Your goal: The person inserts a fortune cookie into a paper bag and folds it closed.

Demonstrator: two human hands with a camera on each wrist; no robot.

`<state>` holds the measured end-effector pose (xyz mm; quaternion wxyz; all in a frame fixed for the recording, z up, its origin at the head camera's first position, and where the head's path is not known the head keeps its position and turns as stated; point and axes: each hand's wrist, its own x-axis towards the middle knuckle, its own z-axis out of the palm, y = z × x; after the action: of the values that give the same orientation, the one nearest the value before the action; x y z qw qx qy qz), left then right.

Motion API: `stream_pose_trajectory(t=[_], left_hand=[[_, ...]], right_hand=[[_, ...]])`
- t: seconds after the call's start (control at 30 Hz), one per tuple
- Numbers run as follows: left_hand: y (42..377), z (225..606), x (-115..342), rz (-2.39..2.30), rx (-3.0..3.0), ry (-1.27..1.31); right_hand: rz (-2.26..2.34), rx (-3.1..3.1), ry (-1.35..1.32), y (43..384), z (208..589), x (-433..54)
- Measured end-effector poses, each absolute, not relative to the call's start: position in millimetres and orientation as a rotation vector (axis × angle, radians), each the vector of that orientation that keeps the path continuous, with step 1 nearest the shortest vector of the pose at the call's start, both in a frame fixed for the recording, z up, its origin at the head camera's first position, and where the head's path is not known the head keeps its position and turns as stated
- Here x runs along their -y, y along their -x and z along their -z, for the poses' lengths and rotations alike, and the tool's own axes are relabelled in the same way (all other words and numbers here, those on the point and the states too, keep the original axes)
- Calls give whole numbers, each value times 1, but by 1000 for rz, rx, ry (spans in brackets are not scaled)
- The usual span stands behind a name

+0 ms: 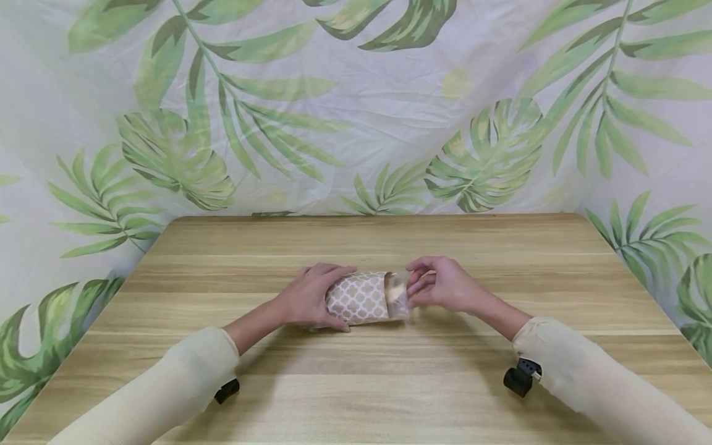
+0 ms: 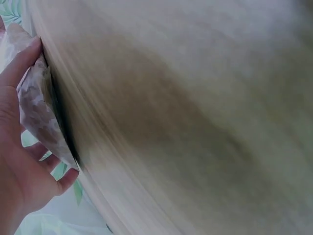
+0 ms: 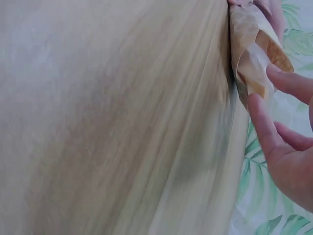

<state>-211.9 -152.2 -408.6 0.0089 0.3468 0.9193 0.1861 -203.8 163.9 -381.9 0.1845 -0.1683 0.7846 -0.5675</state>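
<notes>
A tan packet [image 1: 358,296] with a white lattice pattern lies on its side on the wooden table. My left hand [image 1: 311,295] grips its left end, thumb at the near side and fingers over the far side. The left wrist view shows the same packet [image 2: 39,103] between spread fingers and thumb. Clear crinkled plastic [image 1: 397,295] shows at its right end, with something pale inside. My right hand [image 1: 439,284] has bent fingers at that plastic. From the right wrist, two fingertips [image 3: 259,105] pinch the edge of the plastic [image 3: 254,68] at the packet's mouth.
The wood-grain table [image 1: 356,395] spreads around both hands. Behind it hangs a pale cloth [image 1: 378,123] printed with green leaves. A black strap mount [image 1: 520,377] sits under the right sleeve, another [image 1: 227,390] under the left.
</notes>
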Motion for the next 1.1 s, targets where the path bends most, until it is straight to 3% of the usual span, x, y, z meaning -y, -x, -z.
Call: stream_pose_trajectory(t=[1.1], left_hand=[[209,412,144,-691,-2933,-1023]], right_hand=[[1630,-2245,420,195,383,-141]])
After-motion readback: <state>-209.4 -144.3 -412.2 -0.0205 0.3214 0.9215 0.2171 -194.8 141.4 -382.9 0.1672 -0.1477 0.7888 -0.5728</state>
